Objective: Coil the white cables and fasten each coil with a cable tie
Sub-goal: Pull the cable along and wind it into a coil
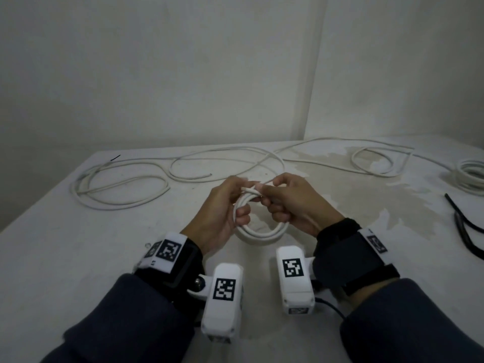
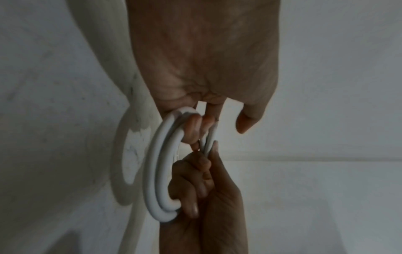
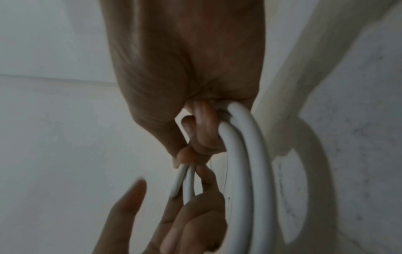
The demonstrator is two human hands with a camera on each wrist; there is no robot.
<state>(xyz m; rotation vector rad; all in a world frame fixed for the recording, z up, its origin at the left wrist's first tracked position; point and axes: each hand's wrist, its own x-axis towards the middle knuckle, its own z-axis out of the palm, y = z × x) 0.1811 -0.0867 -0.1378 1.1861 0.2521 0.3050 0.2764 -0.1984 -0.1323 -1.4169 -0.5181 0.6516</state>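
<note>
A small coil of white cable (image 1: 262, 231) (image 2: 156, 171) (image 3: 245, 171) is held just above the table between both hands. My left hand (image 1: 230, 205) grips the coil's left side, fingers curled through the loop. My right hand (image 1: 285, 203) grips the right side, and its thumb and forefinger pinch the cable's far strands at the top of the coil. A thin pale strip shows past the right fingertips; whether it is a cable tie I cannot tell. The wrist views show two or three turns of cable lying side by side.
Loose white cables (image 1: 125, 184) sprawl across the far left and back of the white table (image 1: 78, 258). A finished white coil (image 1: 471, 176) lies at the far right edge. Black ties (image 1: 463, 226) lie at the right. Walls stand close behind.
</note>
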